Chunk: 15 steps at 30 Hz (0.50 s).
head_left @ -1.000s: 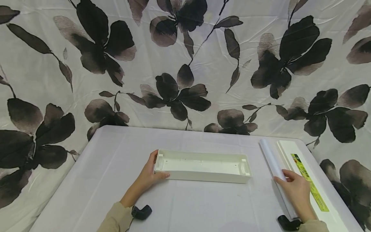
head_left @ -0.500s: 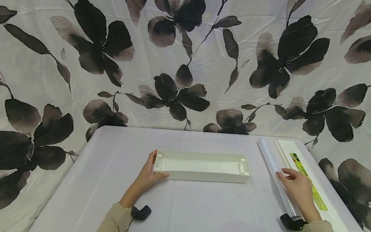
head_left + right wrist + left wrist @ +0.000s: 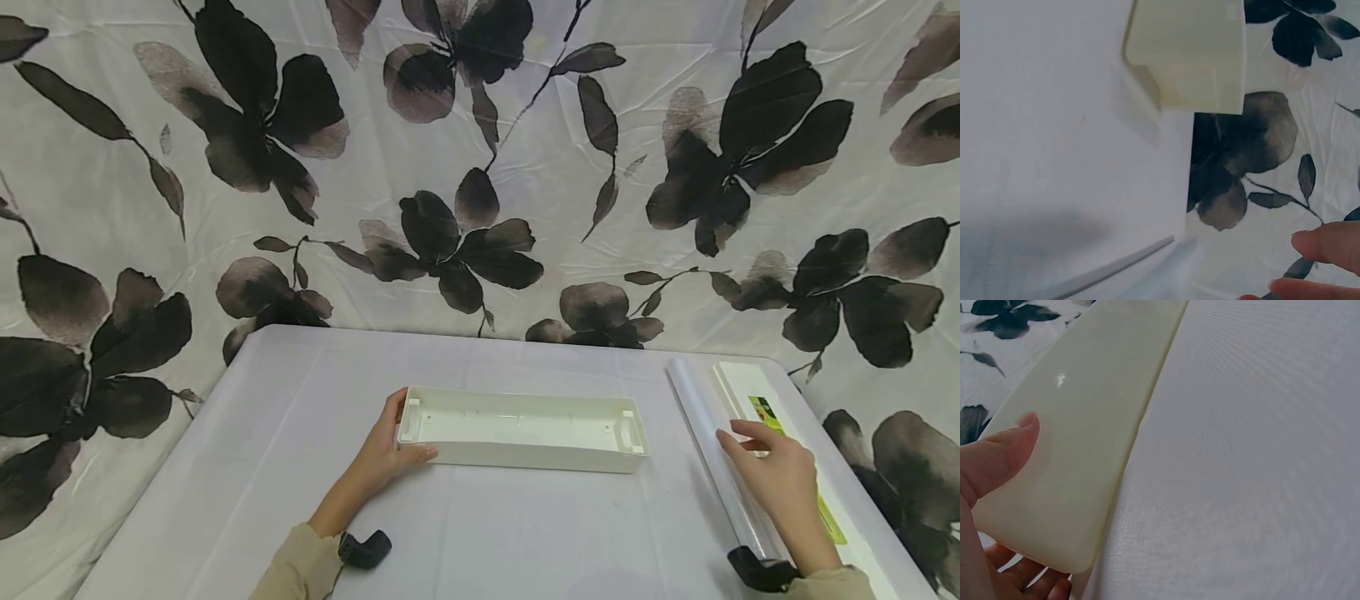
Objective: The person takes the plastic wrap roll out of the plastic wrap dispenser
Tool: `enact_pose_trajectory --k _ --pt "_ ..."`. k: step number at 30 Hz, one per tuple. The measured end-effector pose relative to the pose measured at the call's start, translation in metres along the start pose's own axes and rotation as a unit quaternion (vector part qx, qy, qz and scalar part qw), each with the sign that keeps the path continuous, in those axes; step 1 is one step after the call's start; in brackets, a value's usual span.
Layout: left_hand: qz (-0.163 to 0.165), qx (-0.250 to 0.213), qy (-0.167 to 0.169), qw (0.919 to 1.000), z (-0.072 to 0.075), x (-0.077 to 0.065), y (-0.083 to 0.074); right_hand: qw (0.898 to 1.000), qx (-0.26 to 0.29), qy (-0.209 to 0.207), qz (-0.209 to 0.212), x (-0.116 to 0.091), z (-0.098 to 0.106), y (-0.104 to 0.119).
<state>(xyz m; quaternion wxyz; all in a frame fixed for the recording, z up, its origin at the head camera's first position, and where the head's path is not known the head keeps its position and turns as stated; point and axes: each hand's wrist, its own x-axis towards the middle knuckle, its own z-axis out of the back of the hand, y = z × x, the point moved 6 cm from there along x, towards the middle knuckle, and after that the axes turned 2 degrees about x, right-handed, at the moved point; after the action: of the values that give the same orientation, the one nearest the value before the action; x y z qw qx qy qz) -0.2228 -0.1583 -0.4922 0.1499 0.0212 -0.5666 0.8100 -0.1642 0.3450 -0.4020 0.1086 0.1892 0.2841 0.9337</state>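
A long cream-white plastic box [image 3: 525, 455], its hollow side up, sits mid-table in the head view. My left hand [image 3: 384, 450] grips its left end. In the left wrist view the thumb [image 3: 1013, 447] lies against the box's long outer wall and the other fingers curl round the end. Over at the right, my right hand [image 3: 780, 479] hovers above a translucent film roll [image 3: 701, 437], fingers bent and holding nothing. The right wrist view has its fingers [image 3: 1332, 247] apart from the roll [image 3: 1157, 278], with the box's other end [image 3: 1188, 44] beyond.
A long white lid-like piece [image 3: 738, 385] with a yellow-green label [image 3: 767, 412] lies right of the roll, along the table's right edge. A white cloth covers the table [image 3: 540, 533]. Behind hangs a curtain with dark flowers [image 3: 345, 150].
My right hand has drawn away from the roll, rising and shifting slightly right over the labelled piece. The left hand and the box have stayed put.
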Motion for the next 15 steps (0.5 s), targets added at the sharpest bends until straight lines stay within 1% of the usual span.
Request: enact_pose_trajectory --k 4,7,10,12,15 --pt "0.007 0.004 0.006 1.0000 0.001 0.000 0.001 0.999 0.026 -0.028 0.037 0.001 0.006 0.013" --pt "0.024 0.020 0.016 0.9994 0.004 -0.001 0.001 0.995 0.058 -0.045 0.065 0.000 0.010 0.022" --pt "0.043 0.041 0.030 0.9978 0.007 -0.003 -0.001 0.991 0.069 -0.062 0.101 -0.002 0.013 0.031" --pt "0.054 0.059 0.042 0.9959 0.008 -0.003 -0.002 0.987 0.063 -0.058 0.136 -0.004 0.013 0.037" --pt "0.071 0.097 0.058 0.9910 0.011 -0.004 -0.003 0.978 0.063 -0.032 0.198 -0.005 0.011 0.047"
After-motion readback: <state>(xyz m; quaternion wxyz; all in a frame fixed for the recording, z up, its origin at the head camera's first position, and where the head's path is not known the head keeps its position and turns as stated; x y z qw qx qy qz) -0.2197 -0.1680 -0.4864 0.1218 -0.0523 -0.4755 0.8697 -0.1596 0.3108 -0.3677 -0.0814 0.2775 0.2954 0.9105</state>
